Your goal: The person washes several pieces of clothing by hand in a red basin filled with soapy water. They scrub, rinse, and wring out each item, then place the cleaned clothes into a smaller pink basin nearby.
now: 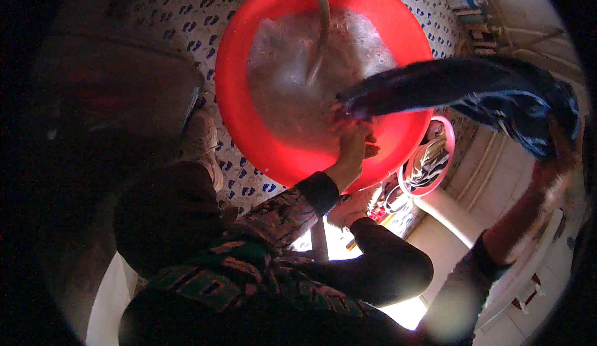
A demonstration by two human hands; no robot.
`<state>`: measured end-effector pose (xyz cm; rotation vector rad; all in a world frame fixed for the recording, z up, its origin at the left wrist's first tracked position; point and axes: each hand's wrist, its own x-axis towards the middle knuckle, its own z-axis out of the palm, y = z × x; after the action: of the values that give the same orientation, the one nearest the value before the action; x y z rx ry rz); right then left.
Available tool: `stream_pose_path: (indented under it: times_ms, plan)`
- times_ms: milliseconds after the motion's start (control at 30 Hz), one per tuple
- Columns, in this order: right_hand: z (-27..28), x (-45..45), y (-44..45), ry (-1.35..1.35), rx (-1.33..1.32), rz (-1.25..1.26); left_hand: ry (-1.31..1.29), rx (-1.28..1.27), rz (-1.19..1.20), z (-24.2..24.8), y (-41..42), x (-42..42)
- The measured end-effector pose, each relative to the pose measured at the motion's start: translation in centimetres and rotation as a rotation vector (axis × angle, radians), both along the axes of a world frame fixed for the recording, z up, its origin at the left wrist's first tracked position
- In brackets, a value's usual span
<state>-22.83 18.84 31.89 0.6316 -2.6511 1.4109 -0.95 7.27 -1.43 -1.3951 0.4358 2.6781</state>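
Observation:
A large red plastic basin stands before me, holding cloudy, sudsy water. A pale hose hangs over its far rim with its end in the water. Dark wet cloth, a garment with lighter blue parts, stretches from the basin's right part up to the far right. My left hand is at the cloth's lower end over the basin; its fingertips are blurred against the cloth. At the upper end my right hand grips the garment, raised outside the basin and partly in shadow.
Right of the basin is a small pink tub with striped and brown cloth in it. Bottles stand along the wall at the upper right, near pipes. The floor has a footprint pattern. My bare feet are close to the basin.

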Motion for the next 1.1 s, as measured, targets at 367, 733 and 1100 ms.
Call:
stream_pose_path:
  times_ms: [367, 733, 1100]
  plan:
    - [-51.6, 4.6, 1.4, -0.223, 0.369, -0.047, -0.062, -0.321, -0.201, -8.1, 0.2, 0.9]
    - [-42.1, 11.2, -1.4, -0.833, 0.228, 0.593, 0.298, -1.406, -0.478, -9.5, -3.7, 1.5]
    - [2.6, 9.3, -2.8, -0.135, 0.25, 0.317, 0.577, -1.806, -0.519, 1.0, -6.4, -1.4]
